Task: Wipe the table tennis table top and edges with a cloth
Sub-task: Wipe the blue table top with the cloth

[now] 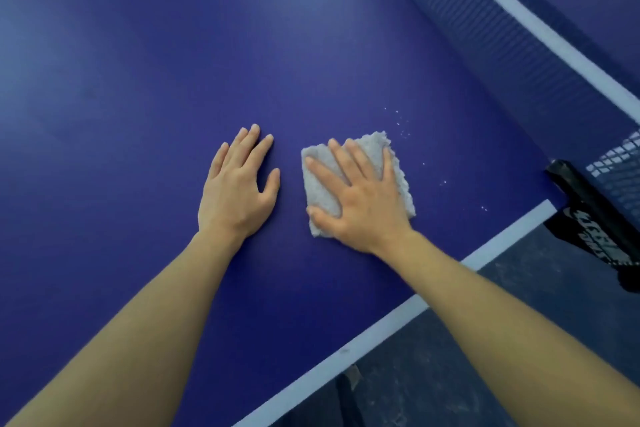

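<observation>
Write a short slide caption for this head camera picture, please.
Right hand presses a grey cloth flat on the blue table; left hand rests beside it.

The right hand (360, 198) lies flat with fingers spread on a folded pale grey terry cloth (356, 184), pressing it onto the dark blue table tennis table top (173, 80). Just beside it, the left hand (239, 191) rests palm-down on the bare surface. Small white specks (403, 123) dot the blue beyond the cloth (towards the net). The white-banded mesh net (519, 45) crosses the upper right, its black clamp post (585, 204) at the white-lined table edge (381, 329).
</observation>
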